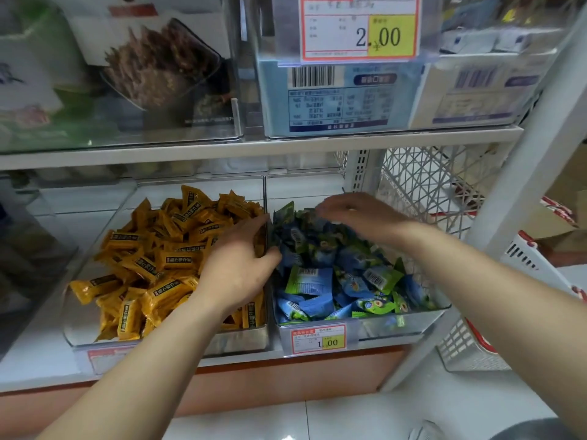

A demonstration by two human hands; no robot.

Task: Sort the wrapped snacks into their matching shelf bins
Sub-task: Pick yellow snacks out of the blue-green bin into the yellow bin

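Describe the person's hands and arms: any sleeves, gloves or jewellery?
The left hand and right hand are bare: no gloves, watch or bracelet. No sleeves show anywhere up to the frame's edge. The right hand is blurred, so rings there cannot be told.

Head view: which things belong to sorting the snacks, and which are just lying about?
Job: yellow wrapped snacks, blue-green wrapped snacks, left clear bin, right clear bin, left hand, right hand.
Lying about: white lattice basket, blue box overhead, 2.00 price tag.
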